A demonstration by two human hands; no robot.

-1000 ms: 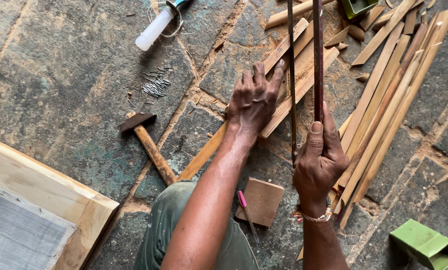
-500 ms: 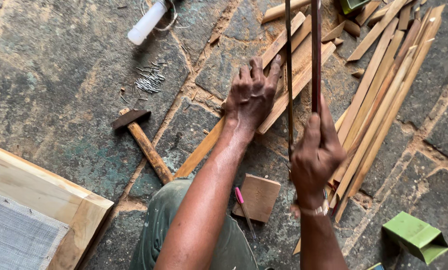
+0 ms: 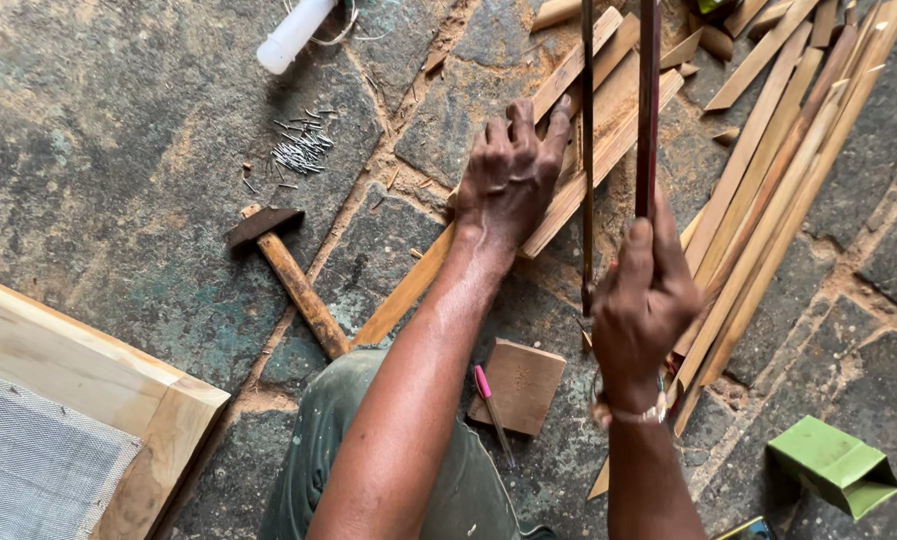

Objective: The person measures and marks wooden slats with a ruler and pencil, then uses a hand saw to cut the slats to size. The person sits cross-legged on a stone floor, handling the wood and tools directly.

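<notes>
My right hand (image 3: pixel 640 300) is clenched around one dark stick (image 3: pixel 648 110), which stands upright, running up out of my fist and away from me. My left hand (image 3: pixel 508 175) lies spread, palm down, on two or three wooden slats (image 3: pixel 608 120) slanting up to the right. One hammer (image 3: pixel 288 275) lies well left, near a heap of nails (image 3: pixel 301 152).

We look steeply down from our head, close above our left hand (image 3: pixel 508 175) and the stone floor (image 3: pixel 108 150).
</notes>
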